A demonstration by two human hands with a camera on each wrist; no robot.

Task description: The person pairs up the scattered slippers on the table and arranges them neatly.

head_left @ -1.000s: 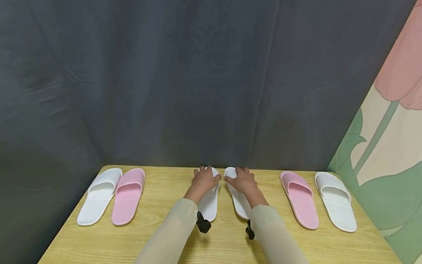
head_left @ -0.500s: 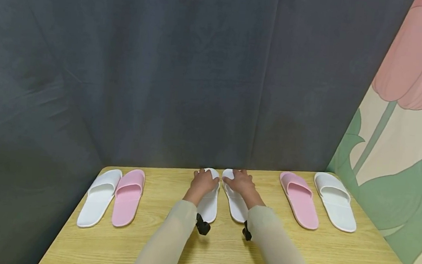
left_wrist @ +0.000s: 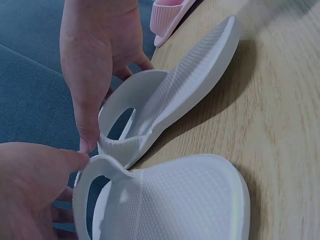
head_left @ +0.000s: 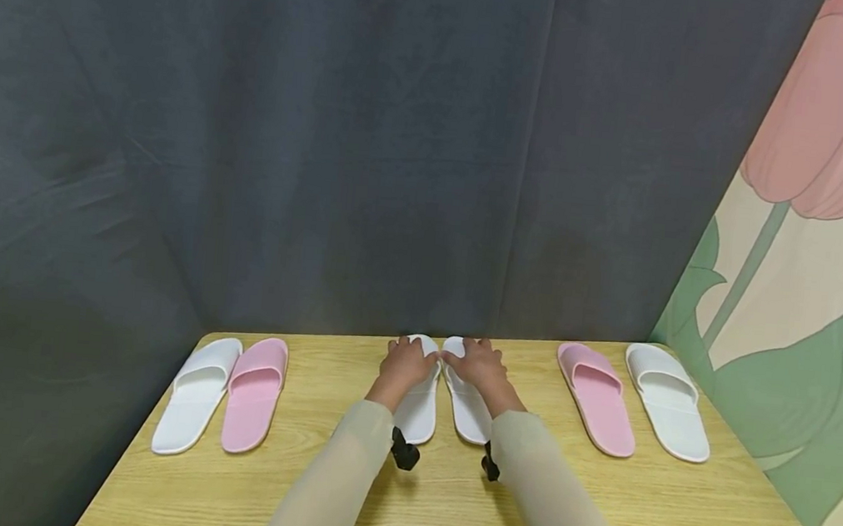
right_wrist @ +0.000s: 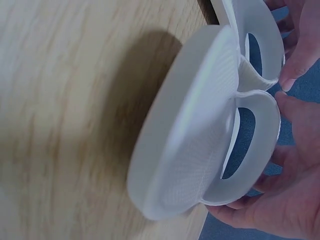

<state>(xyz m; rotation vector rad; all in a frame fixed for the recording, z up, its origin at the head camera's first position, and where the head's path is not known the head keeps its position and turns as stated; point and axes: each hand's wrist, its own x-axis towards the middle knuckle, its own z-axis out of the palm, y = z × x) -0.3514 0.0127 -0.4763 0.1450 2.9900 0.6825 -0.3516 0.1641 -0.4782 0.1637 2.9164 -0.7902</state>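
Side by side near the table's back edge are two white slippers. My left hand (head_left: 408, 364) grips the left white slipper (head_left: 417, 415) over its strap; in the left wrist view the thumb of that left hand (left_wrist: 30, 187) lies along the slipper's inner side. Across from it, my right hand (head_left: 479, 364) holds the right white slipper (head_left: 470, 415) the same way. Seen from the right wrist, the right white slipper (right_wrist: 185, 140) casts a shadow and its heel looks raised from the wood. The thumb tips almost meet, and the strap sides are close together.
A pink slipper (head_left: 252, 411) and a white slipper (head_left: 186, 409) lie at the table's left. At the right are another pink slipper (head_left: 604, 408) and white slipper (head_left: 672, 410). A dark curtain (head_left: 371, 150) hangs behind the wooden table (head_left: 445, 507); a flower-painted wall (head_left: 822, 331) stands right.
My right hand has shifted left with its white slipper, narrowing the gap to the left white slipper. The left hand has barely moved. The outer slippers lie as before.
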